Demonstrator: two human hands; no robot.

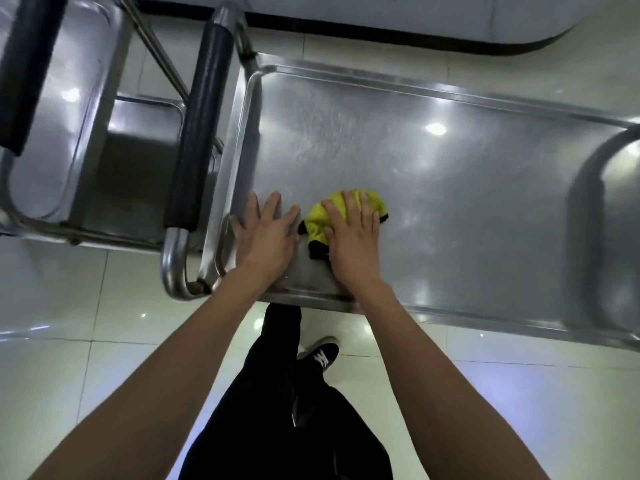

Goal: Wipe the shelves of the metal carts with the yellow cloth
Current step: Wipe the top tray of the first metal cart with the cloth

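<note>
Both bare forearms reach forward and down from the bottom of the view onto the top shelf [450,174] of a steel cart. The left hand [266,237] lies flat on the shelf near its left end, palm down, fingers straight and spread, holding nothing. The right hand [353,240] lies just beside it, palm down, fingers straight and a little spread, pressing on the cloth [322,220] rather than gripping it. The cloth is yellow with a black edge, bunched into a lump under the right fingers; it shows past the fingertips and at the thumb side, and its long axis runs roughly from the near edge of the shelf toward the far edge. It sits on the near left part of the shelf, close to the front rim. The shelf is shiny, with a raised rim, and reflects ceiling lights. A black-padded handle [201,129] stands at its left end. A second cart [86,109] stands farther left. Below are pale glossy floor tiles [519,393], the person's black trousers and a dark shoe [320,353].
</note>
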